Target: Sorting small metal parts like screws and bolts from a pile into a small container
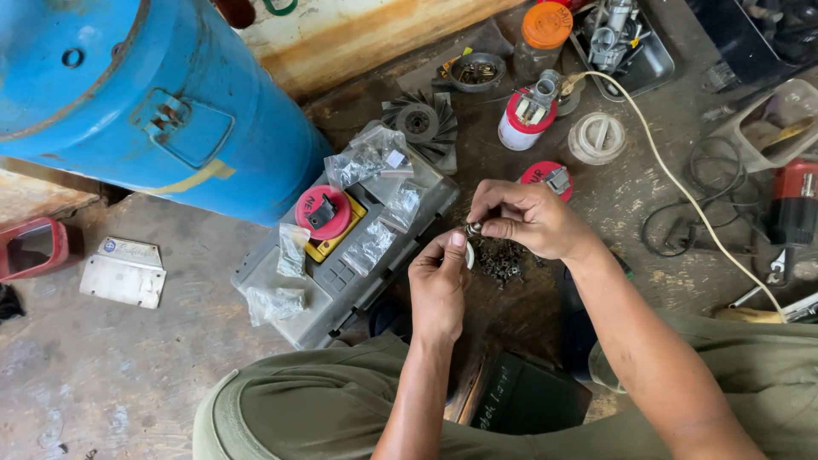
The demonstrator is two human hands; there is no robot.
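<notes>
My left hand (439, 285) and my right hand (527, 220) meet above a dirty floor. Together they pinch a small round metal part (471, 229) between thumbs and fingertips; a white ring-like piece shows at my left thumb. Just below the hands lies a pile of small dark nuts and bolts (501, 260). My knees in olive trousers frame the bottom of the view.
A grey case (341, 285) with several clear bags of small parts and a red cap lies left of the hands. A big blue drum (128, 94) stands at upper left. Fan wheel (419, 123), cans, lids, a tray, a cream cable (673, 179) and a red power tool (797, 200) lie beyond.
</notes>
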